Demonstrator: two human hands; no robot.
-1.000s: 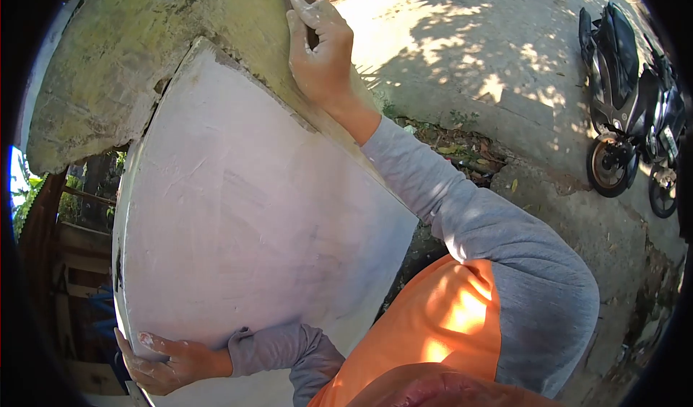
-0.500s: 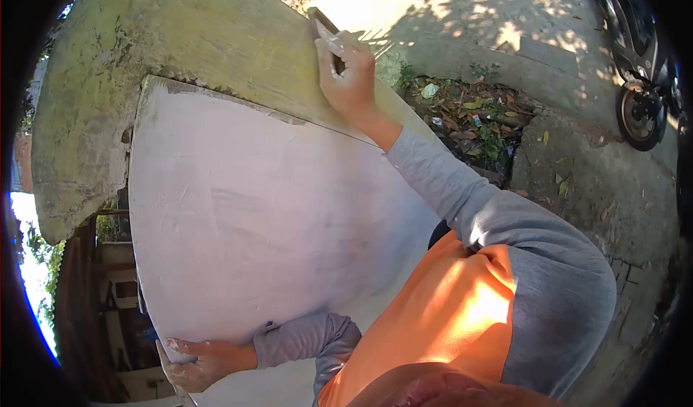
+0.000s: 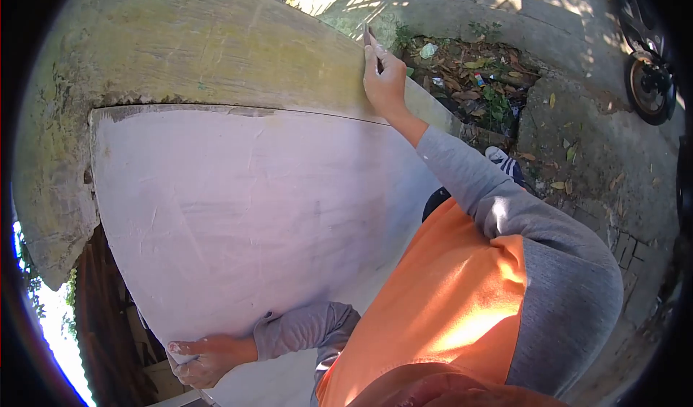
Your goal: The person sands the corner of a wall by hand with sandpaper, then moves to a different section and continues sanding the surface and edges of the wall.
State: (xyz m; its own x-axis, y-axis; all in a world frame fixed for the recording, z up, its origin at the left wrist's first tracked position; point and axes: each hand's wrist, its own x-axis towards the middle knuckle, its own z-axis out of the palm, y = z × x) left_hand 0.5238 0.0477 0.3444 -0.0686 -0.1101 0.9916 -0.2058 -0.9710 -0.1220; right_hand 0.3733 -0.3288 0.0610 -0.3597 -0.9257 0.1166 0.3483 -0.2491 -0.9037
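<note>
My right hand (image 3: 386,79) is closed around a thin flat scraper (image 3: 367,34), seen nearly edge-on, at the far edge of a yellowish weathered wall top (image 3: 238,39). White smears mark its fingers. Below lies a smooth white-coated surface (image 3: 238,205) with faint grey streaks, bordered by a dark seam and a rough left edge. At the lower left corner of that surface, my left hand (image 3: 209,360) is closed, its thumb stretched along the edge. A thin, flat edge (image 3: 208,398) shows under its fingers; what it belongs to is hidden.
Beyond the wall lies a pit of dry leaves and litter (image 3: 476,82). Concrete ground (image 3: 570,133) runs to the right, with a parked motorcycle (image 3: 650,82) at the far edge. My shoe (image 3: 502,160) shows beside the wall. Dark timber (image 3: 108,320) stands below on the left.
My right hand has moved right with the scraper, which now appears thinner. The view has shifted and turned; a shoe has come into sight. My left hand stays at the lower corner.
</note>
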